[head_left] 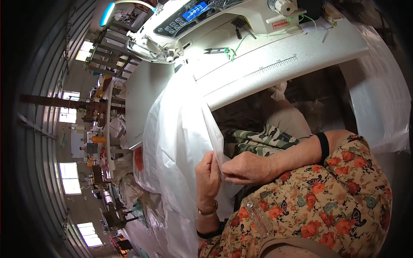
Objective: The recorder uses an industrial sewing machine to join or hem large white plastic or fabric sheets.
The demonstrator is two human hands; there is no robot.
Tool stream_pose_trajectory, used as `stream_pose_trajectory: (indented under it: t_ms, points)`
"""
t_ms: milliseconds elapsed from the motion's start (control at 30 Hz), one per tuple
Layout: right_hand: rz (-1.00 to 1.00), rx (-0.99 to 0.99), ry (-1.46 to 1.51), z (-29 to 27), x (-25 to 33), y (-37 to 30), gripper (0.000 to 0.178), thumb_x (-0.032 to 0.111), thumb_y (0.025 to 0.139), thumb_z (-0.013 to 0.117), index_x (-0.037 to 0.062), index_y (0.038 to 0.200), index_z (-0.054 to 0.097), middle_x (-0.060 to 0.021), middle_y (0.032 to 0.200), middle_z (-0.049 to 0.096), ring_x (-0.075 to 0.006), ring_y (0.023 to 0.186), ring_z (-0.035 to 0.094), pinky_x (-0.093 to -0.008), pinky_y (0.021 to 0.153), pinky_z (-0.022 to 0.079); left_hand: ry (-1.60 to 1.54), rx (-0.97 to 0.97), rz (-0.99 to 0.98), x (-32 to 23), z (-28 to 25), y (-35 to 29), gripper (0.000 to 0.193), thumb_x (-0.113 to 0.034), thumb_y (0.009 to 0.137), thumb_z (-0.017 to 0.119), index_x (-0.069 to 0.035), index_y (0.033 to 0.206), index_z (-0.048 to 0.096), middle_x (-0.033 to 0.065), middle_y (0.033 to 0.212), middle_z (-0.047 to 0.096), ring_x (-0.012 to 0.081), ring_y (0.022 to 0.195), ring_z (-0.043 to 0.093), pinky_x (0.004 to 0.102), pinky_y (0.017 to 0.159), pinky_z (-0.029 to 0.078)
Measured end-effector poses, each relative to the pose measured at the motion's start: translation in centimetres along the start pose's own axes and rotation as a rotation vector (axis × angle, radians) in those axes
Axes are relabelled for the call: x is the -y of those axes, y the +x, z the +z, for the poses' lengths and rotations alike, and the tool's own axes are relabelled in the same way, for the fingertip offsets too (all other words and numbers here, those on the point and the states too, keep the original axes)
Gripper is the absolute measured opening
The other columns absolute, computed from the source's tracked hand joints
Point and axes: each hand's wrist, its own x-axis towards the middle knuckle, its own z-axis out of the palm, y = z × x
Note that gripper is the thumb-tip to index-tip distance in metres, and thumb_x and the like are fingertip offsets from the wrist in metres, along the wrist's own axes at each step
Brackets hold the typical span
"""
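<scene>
A long piece of thin white sheet material (183, 124) runs from under the needle end of a sewing machine (223, 21) down toward my lap. My left hand (207, 174), with a watch on its wrist, is closed on the edge of this sheet. Right beside it, my right hand (248, 167) pinches the same edge, its knuckles nearly touching the left fingers. The edge stretches in a fold from both hands up to the machine bed (258, 71). What the fingertips press together is partly hidden behind the knuckles.
Thread snips (214, 50) and loose green thread (231, 53) lie on the machine bed. A lit lamp (107, 13) hangs at the upper left. More white sheeting (378, 90) drapes off the table's right end. Camouflage cloth (262, 141) covers part of my lap.
</scene>
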Motion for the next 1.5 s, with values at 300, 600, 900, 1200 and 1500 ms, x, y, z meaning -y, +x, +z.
stream_pose_trajectory:
  t_ms: [300, 600, 900, 1200, 1500]
  points:
    - [0.346, -0.355, 0.325, 0.3, -6.0, 2.5, 0.021, 0.022, 0.092, 0.060, 0.0014, 0.095, 0.058, -0.0133, 0.083, 0.062, -0.0263, 0.077, 0.062, -0.0369, 0.071, 0.049, 0.014, -0.226, -0.074, -0.9, -1.8, -0.9, 0.009, -0.007, 0.095, 0.060, 0.001, 0.091, 0.060, 0.0001, 0.067, 0.053, 0.0048, 0.060, 0.047, 0.0238, 0.052, 0.038]
    - [-0.113, 0.243, -0.188, 10.8, -12.4, 9.7, 0.016, 0.018, 0.080, 0.061, 0.0037, 0.085, 0.066, -0.0183, 0.087, 0.069, -0.0340, 0.083, 0.066, -0.0419, 0.070, 0.050, 0.973, 0.060, 0.427, -8.3, -4.4, 1.1, 0.005, 0.001, 0.080, 0.058, 0.000, 0.083, 0.055, 0.0156, 0.072, 0.059, 0.0289, 0.059, 0.063, 0.0384, 0.052, 0.048]
    - [0.046, 0.046, -0.655, -5.7, -7.1, 7.3, 0.027, 0.022, 0.086, 0.060, 0.0032, 0.105, 0.058, -0.0174, 0.092, 0.064, -0.0330, 0.076, 0.063, -0.0418, 0.067, 0.052, 0.713, 0.185, 0.360, -2.0, -1.0, 1.4, 0.011, -0.001, 0.082, 0.061, -0.002, 0.076, 0.052, 0.0139, 0.066, 0.057, 0.0312, 0.056, 0.060, 0.0393, 0.051, 0.048]
    - [-0.391, 0.122, -1.036, -10.7, -9.8, 11.9, 0.011, 0.014, 0.083, 0.056, 0.0046, 0.088, 0.059, -0.0065, 0.099, 0.064, -0.0200, 0.085, 0.063, -0.0327, 0.070, 0.051, 0.457, 0.293, 0.216, -2.2, -3.3, 4.6, 0.009, -0.005, 0.086, 0.062, 0.001, 0.093, 0.063, 0.0169, 0.076, 0.065, 0.0303, 0.066, 0.066, 0.0354, 0.059, 0.051]
    - [-0.404, 0.065, -0.867, -9.5, -9.6, 11.5, 0.008, 0.011, 0.078, 0.061, 0.0031, 0.077, 0.058, -0.0082, 0.094, 0.067, -0.0213, 0.078, 0.064, -0.0339, 0.070, 0.052, 1.049, -0.254, 0.242, 10.3, -9.0, 19.4, 0.032, -0.019, 0.094, 0.055, 0.000, 0.120, 0.057, 0.0190, 0.128, 0.058, 0.0337, 0.117, 0.056, 0.0465, 0.098, 0.044]
